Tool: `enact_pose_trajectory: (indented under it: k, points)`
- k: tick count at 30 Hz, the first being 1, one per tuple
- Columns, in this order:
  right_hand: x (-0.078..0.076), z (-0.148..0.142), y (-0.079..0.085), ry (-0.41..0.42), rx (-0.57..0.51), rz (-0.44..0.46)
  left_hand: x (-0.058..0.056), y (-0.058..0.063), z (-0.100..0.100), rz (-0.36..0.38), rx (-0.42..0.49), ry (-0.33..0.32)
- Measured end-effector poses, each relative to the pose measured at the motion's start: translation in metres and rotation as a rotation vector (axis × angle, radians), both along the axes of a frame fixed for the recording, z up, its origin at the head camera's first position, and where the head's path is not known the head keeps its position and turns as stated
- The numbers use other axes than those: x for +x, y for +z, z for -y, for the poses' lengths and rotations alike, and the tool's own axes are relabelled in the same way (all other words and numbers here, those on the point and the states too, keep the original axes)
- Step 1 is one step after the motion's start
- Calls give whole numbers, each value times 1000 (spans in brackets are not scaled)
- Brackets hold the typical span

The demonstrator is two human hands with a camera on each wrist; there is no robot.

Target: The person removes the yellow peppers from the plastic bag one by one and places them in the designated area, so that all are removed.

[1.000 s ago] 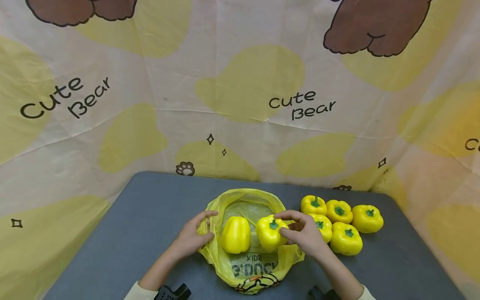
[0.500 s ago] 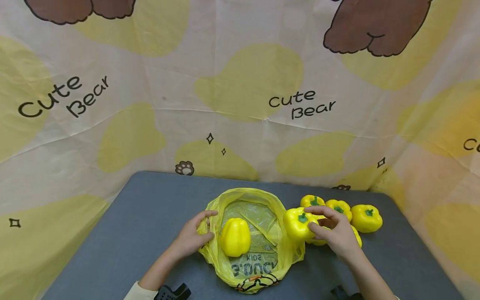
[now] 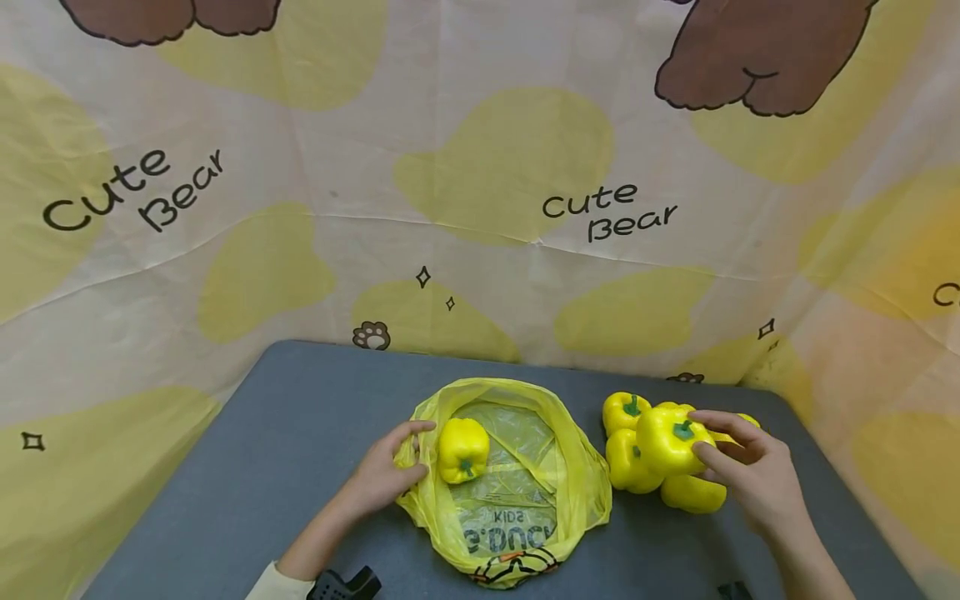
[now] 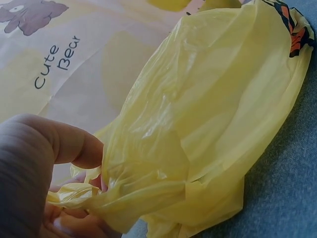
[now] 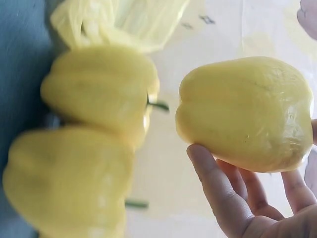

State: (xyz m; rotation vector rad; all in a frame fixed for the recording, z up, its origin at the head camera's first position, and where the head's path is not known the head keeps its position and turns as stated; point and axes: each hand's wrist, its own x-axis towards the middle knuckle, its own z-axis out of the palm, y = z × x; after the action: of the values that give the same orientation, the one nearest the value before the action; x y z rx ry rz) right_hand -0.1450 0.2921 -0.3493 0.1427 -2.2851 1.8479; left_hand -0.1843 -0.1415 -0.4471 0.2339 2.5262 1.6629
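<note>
At the left side of a thin yellow plastic bag (image 3: 585, 487), my left hand (image 3: 377, 477) holds its edge; in the left wrist view the film of the bag (image 4: 198, 109) is gathered between thumb and fingers. One yellow bell pepper (image 3: 462, 450) lies inside against the bag's left wall, its green stem toward me. My right hand (image 3: 761, 475) grips another yellow bell pepper (image 3: 663, 442) by its right side, raised over a cluster of peppers. In the right wrist view, the held pepper (image 5: 242, 111) is apart from two peppers beside it.
Right of the bag, several yellow peppers stand close together on the grey table (image 3: 330, 400), among them a back-left pepper (image 3: 624, 408) and a front pepper (image 3: 693, 494), partly covered by the held one. A printed cloth (image 3: 480, 167) hangs behind the table.
My right hand has carried the pepper rightward out of the bag to above the cluster. The pepper left in the bag has tipped, its stem now showing. My left hand stays put.
</note>
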Motion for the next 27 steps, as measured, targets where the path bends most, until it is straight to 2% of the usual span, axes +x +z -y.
enact_pose_trajectory:
  k: [6, 17, 24, 27]
  points:
    - [5, -27, 1, -81, -12, -27, 1, 1, -1, -14, -5, 18]
    - [10, -67, -9, -74, -164, -38, 1, 0, -1, -17, -6, 26]
    - [14, -79, -15, -153, -124, 1, 0, -2, 0, -16, -8, 26]
    - [15, -82, -18, -161, -130, 8, -1, -3, 0, -17, -14, 26]
